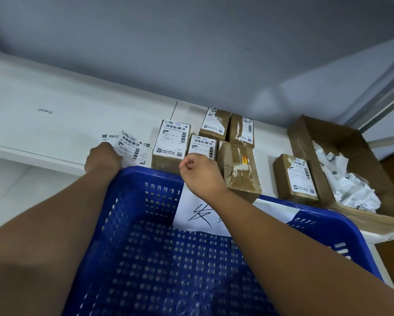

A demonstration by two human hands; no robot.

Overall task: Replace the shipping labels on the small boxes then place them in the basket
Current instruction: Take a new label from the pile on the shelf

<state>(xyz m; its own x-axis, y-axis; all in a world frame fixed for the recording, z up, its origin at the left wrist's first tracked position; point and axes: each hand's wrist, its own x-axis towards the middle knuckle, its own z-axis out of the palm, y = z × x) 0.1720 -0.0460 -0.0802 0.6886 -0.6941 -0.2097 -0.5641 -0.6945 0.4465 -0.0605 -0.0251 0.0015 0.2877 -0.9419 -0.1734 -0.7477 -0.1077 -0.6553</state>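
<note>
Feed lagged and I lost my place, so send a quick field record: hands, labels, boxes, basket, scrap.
left hand: rests on loose labels on the white table; fingers hidden
right hand: fingers curled, over the front labelled box; grip unclear
basket: blue, paper sign on far wall, no box visible inside
small boxes: cluster behind the basket, plus a lone box to the right
open carton: far right, holds crumpled labels
</note>
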